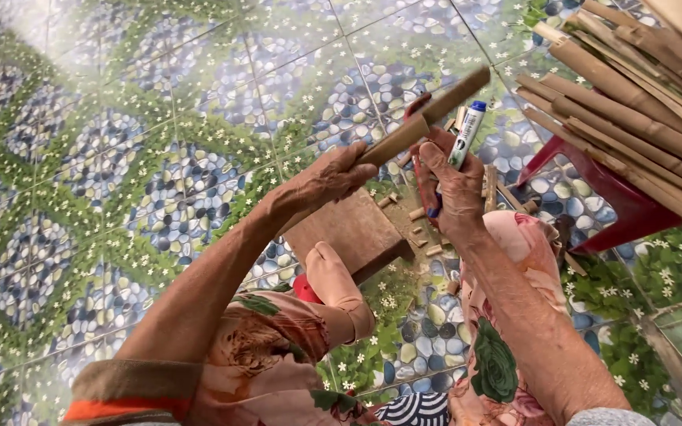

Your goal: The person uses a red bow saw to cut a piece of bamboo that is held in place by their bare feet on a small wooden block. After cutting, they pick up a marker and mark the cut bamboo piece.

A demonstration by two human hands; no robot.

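Head view: left hand [321,183] grips a bamboo strip [424,118], right hand [455,189] holds a marker [467,134] against it; either loose grip could let the strip slip and the mark stray.

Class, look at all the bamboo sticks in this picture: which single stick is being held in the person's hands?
The short bamboo stick gripped by the left hand and right hand; the other sticks lie stacked on the red stool at the right.

Two hands [333,177] – one bamboo stick [428,117], one marker [467,134], one wooden block [353,229].
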